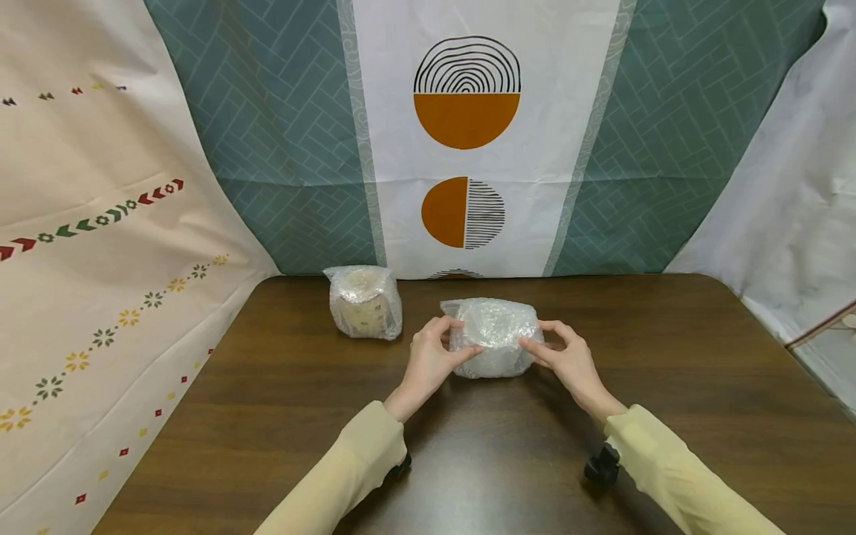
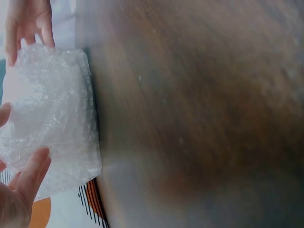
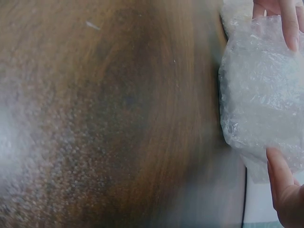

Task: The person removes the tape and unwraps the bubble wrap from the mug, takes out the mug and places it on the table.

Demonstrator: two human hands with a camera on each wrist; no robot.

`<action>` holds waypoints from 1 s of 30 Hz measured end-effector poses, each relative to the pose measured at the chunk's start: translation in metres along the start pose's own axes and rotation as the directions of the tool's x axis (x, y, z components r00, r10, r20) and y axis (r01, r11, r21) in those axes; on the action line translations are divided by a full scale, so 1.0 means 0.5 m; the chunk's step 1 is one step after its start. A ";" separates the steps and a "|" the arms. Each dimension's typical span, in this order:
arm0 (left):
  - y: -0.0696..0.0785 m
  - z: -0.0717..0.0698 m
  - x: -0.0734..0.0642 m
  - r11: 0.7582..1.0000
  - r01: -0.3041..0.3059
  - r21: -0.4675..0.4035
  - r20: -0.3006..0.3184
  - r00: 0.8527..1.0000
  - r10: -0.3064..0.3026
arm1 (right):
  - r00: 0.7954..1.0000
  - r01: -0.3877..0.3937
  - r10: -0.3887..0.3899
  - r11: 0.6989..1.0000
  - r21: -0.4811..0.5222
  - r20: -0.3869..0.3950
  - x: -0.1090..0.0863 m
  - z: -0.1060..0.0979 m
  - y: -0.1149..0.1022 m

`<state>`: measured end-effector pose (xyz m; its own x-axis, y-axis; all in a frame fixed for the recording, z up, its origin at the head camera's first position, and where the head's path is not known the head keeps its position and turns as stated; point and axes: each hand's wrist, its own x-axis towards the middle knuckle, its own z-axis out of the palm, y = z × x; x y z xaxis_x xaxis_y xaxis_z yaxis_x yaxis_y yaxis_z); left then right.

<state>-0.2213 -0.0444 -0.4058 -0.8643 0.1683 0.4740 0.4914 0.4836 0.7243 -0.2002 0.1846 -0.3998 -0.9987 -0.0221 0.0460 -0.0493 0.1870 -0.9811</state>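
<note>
A bundle in clear bubble wrap (image 1: pixel 498 338) sits on the table between both hands in the head view; what is inside it is hidden. My left hand (image 1: pixel 430 357) grips its left side, thumb at the front and fingers toward the back. On the opposite side my right hand (image 1: pixel 572 365) holds it in the same way. The left wrist view shows the crinkled wrap (image 2: pixel 52 104) with fingertips pressed to it at both ends. Similarly, the right wrist view has the wrapped bundle (image 3: pixel 261 90) between the two hands.
A second bubble-wrapped item (image 1: pixel 365 306), pale yellowish inside, stands to the left near the back edge of the brown wooden table (image 1: pixel 281 416). Behind the table hangs a patterned cloth (image 1: pixel 281 134). Another cloth (image 1: pixel 87 245) drapes along the left side.
</note>
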 end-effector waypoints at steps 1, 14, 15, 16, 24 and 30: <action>0.000 0.000 -0.001 1.000 -0.004 0.002 -0.003 1.000 0.004 | 1.000 -0.001 0.001 1.000 -0.004 0.000 0.000 0.000 0.000; 0.007 -0.003 -0.012 1.000 -0.022 -0.004 -0.019 1.000 0.022 | 0.999 0.048 -0.048 0.998 -0.047 -0.010 -0.004 0.001 0.007; 0.008 -0.003 -0.013 1.000 -0.024 -0.001 -0.022 0.999 0.023 | 0.999 0.049 -0.050 0.998 -0.048 -0.017 -0.005 0.002 0.009; 0.008 -0.003 -0.014 1.000 -0.027 0.000 -0.026 0.999 0.027 | 0.998 0.048 -0.049 0.998 -0.045 -0.026 -0.005 0.002 0.010; 0.008 -0.001 -0.017 0.999 -0.034 0.011 -0.039 0.999 0.034 | 0.997 0.074 -0.075 0.997 -0.035 -0.011 -0.005 0.000 0.013; 0.002 -0.005 -0.019 0.998 -0.021 -0.055 -0.004 1.000 0.020 | 0.997 0.077 -0.079 0.995 -0.068 -0.025 -0.002 0.001 0.016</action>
<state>-0.2123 -0.0476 -0.4080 -0.8537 0.1745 0.4907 0.5142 0.4322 0.7408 -0.1993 0.1853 -0.4076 -0.9917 -0.0119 0.1277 -0.1266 0.2510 -0.9597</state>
